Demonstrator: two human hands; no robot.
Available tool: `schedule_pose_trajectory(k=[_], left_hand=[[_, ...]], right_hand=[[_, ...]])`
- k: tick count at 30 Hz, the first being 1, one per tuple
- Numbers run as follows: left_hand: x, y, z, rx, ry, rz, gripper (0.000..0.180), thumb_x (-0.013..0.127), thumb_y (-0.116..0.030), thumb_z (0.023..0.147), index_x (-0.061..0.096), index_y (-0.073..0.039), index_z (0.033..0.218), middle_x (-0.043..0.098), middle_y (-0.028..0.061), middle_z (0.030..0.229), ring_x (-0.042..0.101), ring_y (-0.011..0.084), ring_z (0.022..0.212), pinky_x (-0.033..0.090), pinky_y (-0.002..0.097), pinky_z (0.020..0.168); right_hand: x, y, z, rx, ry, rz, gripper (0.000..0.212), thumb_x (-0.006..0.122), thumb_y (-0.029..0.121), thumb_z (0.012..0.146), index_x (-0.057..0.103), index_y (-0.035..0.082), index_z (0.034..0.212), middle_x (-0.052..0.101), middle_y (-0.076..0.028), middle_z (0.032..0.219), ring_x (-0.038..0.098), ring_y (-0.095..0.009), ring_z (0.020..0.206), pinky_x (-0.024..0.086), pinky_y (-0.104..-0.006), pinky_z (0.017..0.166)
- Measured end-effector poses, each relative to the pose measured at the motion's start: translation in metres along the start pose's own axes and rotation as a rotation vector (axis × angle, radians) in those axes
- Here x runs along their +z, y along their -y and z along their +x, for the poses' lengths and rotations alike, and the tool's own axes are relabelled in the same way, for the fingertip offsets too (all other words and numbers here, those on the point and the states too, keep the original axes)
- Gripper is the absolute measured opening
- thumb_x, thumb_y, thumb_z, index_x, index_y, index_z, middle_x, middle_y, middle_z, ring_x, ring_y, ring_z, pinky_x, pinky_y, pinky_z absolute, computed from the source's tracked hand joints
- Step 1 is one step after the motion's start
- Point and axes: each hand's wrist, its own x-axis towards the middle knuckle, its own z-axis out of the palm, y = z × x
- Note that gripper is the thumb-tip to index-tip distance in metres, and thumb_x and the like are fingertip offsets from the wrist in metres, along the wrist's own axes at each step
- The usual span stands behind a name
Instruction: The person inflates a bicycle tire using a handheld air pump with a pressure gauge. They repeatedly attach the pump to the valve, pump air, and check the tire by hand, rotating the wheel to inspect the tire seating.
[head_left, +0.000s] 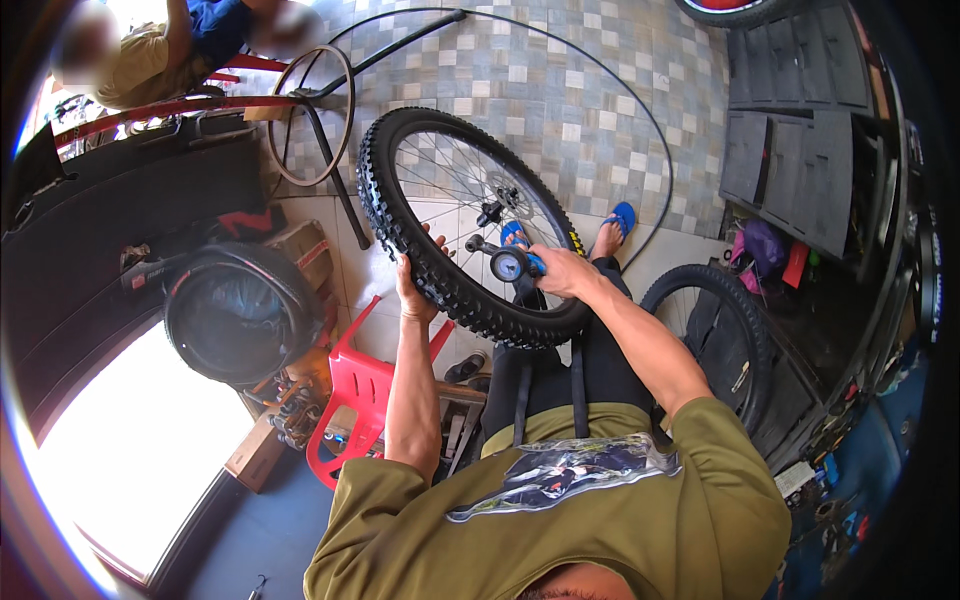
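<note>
A bicycle wheel with a black knobby tyre (385,180) leans tilted in front of my legs, its spokes and hub facing up. My left hand (416,288) grips the tyre at its lower left, thumb on the near side and fingertips showing inside the rim. Inside the wheel, my right hand (562,272) is closed round the blue handle of a tyre inflator with a round dial gauge (508,264). The inflator's dark head points toward the spokes at the left. Whether it touches a valve I cannot tell.
A red plastic chair (362,388) stands left of my legs. Another bicycle wheel (757,350) rests at the right, beside dark cabinets (800,170). A black hose (668,160) curves over the tiled floor. At the far left, a person (150,60) sits near a bare rim (347,110).
</note>
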Motion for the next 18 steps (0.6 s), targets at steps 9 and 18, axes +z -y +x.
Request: schedule_pose_trajectory(k=[9,18], left_hand=[[0.001,0.000,0.000,0.000,-0.003,0.035,0.104,0.061,-0.077,0.087,0.035,-0.009,0.160,0.061,0.0253,0.136,0.065,0.0301,0.118,0.056,0.0431,0.099],[0.002,-0.002,-0.004,-0.022,-0.015,0.058,0.106,0.063,-0.078,0.086,0.035,-0.007,0.160,0.060,0.0259,0.137,0.065,0.0292,0.119,0.058,0.0420,0.098]], right_hand=[[-0.003,-0.001,0.031,-0.069,0.021,-0.067,0.050,0.065,0.017,0.081,0.057,0.005,0.128,0.070,-0.027,0.111,0.065,-0.046,0.110,0.051,-0.0516,0.094],[0.002,0.006,0.035,-0.086,0.055,-0.099,0.041,0.063,0.013,0.079,0.057,0.006,0.118,0.070,-0.029,0.107,0.065,-0.047,0.108,0.051,-0.0531,0.091]])
